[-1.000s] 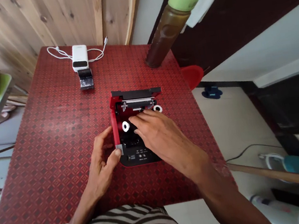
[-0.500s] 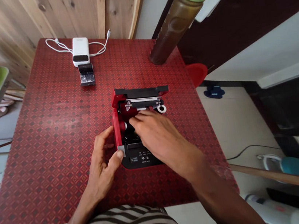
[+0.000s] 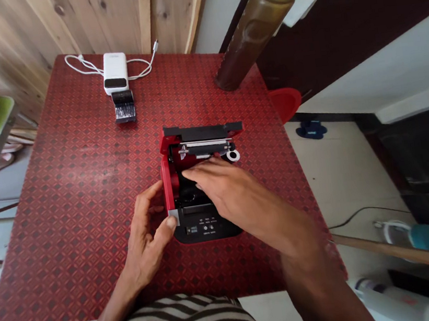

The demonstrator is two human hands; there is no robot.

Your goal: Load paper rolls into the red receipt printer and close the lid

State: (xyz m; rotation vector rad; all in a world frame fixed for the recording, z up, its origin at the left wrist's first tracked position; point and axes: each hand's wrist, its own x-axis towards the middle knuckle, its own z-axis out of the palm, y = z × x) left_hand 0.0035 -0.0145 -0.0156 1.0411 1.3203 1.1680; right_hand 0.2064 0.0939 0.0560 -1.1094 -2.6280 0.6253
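**Both hands at the open printer**

The red-patterned table [image 3: 65,201] carries a red and black receipt printer [image 3: 201,180], lid up. The right hand [image 3: 230,192] lies flat, fingers together, reaching into its open bay. The left hand [image 3: 148,232], fingers loosely spread, presses its thumb on the near-left corner.

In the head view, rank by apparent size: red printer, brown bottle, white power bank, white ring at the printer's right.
1. Brown bottle, though it stands near the camera and is cut off at the top.
2. Red printer, close behind.
3. White power bank.
4. White ring.
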